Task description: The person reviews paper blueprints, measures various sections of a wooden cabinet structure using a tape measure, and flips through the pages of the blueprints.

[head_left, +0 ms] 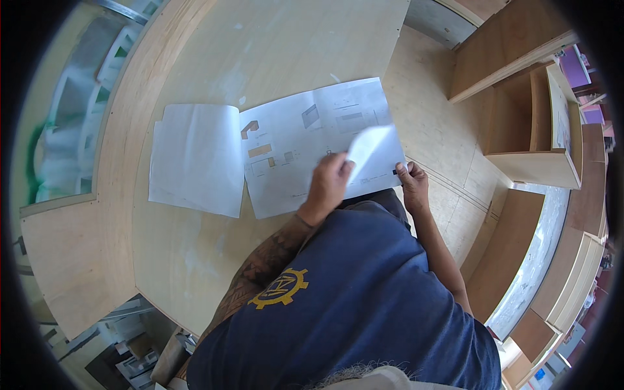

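A stapled-looking set of large drawing sheets lies spread on the pale wooden table. Its right-hand drawing sheet (338,127) carries small brown and grey drawings of furniture parts and lines of print. To the left rests a stack of blank-faced white sheets (195,156), folded over at its right edge. My left hand (327,184) is closed on a lifted, curled page (369,148), blurred by motion, above the drawing sheet. With thumb on top, my right hand (414,185) pinches the drawing sheet's lower right corner.
The plywood table (286,45) has a raised wooden rim along its left side. To the right, beyond the table, stand an open wooden cabinet box (510,117) and further boards (504,250). A plywood panel (78,260) sits at the lower left.
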A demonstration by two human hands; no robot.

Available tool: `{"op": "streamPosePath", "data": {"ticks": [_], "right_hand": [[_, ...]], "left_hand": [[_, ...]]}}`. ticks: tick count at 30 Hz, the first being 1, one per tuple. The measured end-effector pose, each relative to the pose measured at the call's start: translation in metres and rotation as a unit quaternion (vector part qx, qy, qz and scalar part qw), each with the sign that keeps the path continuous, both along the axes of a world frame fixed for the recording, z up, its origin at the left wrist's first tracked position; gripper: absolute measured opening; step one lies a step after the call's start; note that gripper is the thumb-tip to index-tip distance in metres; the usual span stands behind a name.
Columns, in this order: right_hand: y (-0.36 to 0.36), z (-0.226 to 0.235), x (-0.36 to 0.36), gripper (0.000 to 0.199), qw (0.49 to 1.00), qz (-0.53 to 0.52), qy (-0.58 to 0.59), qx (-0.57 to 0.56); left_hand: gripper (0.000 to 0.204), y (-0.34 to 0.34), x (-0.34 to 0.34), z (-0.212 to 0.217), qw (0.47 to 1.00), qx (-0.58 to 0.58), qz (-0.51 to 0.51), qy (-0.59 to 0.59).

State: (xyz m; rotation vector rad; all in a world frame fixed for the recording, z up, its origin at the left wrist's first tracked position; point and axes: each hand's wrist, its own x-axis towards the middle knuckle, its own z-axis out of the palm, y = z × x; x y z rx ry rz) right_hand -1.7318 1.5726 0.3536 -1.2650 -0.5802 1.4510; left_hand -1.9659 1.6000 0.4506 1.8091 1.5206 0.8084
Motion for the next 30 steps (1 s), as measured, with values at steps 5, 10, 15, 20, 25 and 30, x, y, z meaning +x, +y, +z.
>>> {"op": "streamPosePath", "data": {"ticks": [5, 10, 15, 20, 25, 30], "right_hand": [[-0.007, -0.004, 0.005, 0.030, 0.999, -0.001, 0.034, -0.009], [-0.014, -0.008, 0.010, 0.019, 0.998, 0.006, 0.052, -0.026], [-0.015, -0.011, 0.014, 0.019, 0.998, 0.020, 0.045, -0.045], [-0.016, -0.011, 0.014, 0.017, 0.997, 0.021, 0.054, -0.056], [-0.017, -0.009, 0.012, 0.019, 0.997, 0.004, 0.056, -0.056], [-0.018, -0.011, 0.011, 0.019, 0.995, 0.010, 0.078, -0.061]], "left_hand": [[0.021, 0.023, -0.096, 0.041, 0.966, 0.069, 0.243, -0.052], [0.023, 0.020, -0.232, 0.083, 0.882, 0.099, 0.426, -0.175], [0.028, -0.012, -0.317, 0.098, 0.821, 0.075, 0.506, -0.254], [0.038, -0.031, -0.368, 0.085, 0.743, 0.019, 0.573, -0.345], [0.040, -0.046, -0.410, 0.072, 0.722, 0.023, 0.557, -0.410], [0.038, -0.050, -0.427, 0.075, 0.735, 0.058, 0.534, -0.414]]}}
